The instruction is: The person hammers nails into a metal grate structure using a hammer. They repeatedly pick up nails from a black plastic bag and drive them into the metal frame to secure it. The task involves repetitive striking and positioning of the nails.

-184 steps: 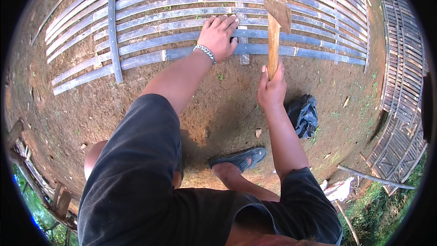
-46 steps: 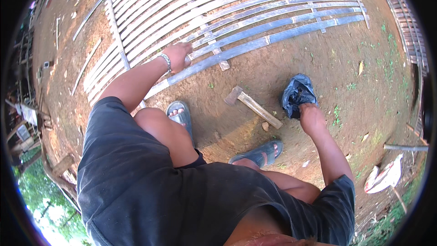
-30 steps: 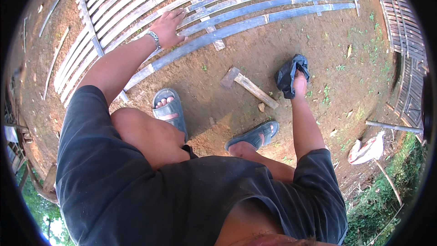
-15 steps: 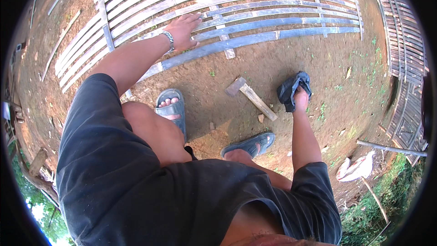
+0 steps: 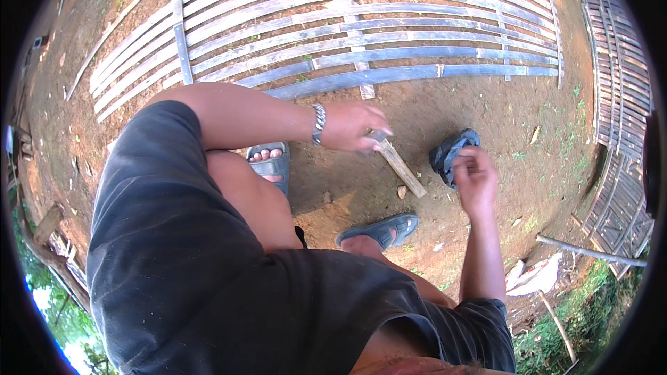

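I note left hand [image 5: 353, 127], fingers parted, moved from far slats [image 5: 389, 75] to axe [image 5: 401, 169]; right hand [image 5: 477, 179] withdrawn from bag [image 5: 445, 155], its grip I cannot tell.

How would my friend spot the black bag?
Find the big bamboo lattice across the top. Below it, on the dirt, look just right of the wooden handle. Partly covered by the right hand, the bag is dark and crumpled, unlike the straight, pale handle.

No text, label, number or sign can be read here. On the crumpled white sack [image 5: 540, 276] at the lower right, faint reddish marks are seen, but whether they are printed cannot be told.
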`<state>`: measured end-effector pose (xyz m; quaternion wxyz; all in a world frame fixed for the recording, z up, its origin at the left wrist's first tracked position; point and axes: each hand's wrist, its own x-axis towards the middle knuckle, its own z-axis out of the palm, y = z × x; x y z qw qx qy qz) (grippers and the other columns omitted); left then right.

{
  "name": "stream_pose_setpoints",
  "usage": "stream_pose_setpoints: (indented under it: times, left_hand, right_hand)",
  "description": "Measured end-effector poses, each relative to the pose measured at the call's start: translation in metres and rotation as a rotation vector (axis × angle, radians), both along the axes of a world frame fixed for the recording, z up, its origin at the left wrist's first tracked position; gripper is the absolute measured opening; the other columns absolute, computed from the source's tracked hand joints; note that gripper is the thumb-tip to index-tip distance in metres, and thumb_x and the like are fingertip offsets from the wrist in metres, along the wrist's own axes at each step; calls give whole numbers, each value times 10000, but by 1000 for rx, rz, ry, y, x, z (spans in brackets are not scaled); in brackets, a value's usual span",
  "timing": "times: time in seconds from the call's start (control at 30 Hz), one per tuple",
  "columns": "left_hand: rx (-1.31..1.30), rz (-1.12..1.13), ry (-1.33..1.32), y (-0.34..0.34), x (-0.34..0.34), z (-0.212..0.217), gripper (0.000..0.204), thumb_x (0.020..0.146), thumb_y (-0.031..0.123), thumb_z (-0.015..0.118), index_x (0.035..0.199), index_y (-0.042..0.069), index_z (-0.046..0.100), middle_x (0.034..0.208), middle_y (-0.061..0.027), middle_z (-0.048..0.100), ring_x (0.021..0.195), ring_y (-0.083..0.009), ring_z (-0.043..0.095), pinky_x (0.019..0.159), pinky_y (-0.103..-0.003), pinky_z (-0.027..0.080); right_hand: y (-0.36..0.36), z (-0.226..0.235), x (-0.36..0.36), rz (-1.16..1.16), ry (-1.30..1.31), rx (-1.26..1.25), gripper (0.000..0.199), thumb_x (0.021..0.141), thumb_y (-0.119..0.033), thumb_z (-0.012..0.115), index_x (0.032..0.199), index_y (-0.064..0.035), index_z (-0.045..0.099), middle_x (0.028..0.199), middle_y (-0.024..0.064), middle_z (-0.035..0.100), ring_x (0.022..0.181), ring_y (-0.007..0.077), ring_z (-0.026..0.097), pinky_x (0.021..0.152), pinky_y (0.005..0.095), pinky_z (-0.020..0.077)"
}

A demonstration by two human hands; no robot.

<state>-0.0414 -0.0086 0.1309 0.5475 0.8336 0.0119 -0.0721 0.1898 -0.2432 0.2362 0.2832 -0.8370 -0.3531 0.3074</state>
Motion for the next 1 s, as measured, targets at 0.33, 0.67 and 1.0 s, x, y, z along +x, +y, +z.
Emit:
stream_pose_setpoints:
  times: [0.33,0.67,1.0]
  left_hand:
    - [-312,170,187,3,-37,13,208,863,135,750,1056,59,734,953,-99,779,896,-222,759,811,-345,587]
    - [-150,210,296,5,-65,11,162,884,148,745,1026,72,733,953,-80,787,851,-217,761,807,-354,596]
    - [176,655,328,100,11,-21,163,951,223,685,1002,82,747,958,-105,770,884,-214,743,837,-364,579]
  right_hand:
    - [87,-39,-111,143,514,-139,289,896,67,686,1121,-18,526,889,34,655,813,80,629,702,239,501]
    - [61,-72,-126,167,538,-63,398,878,-56,784,1194,-10,547,984,87,689,882,165,675,784,315,548]
    - [-67,-118,-52,452,-90,-354,481,819,-193,803,1236,-70,597,1187,169,637,1142,402,617,990,479,510]
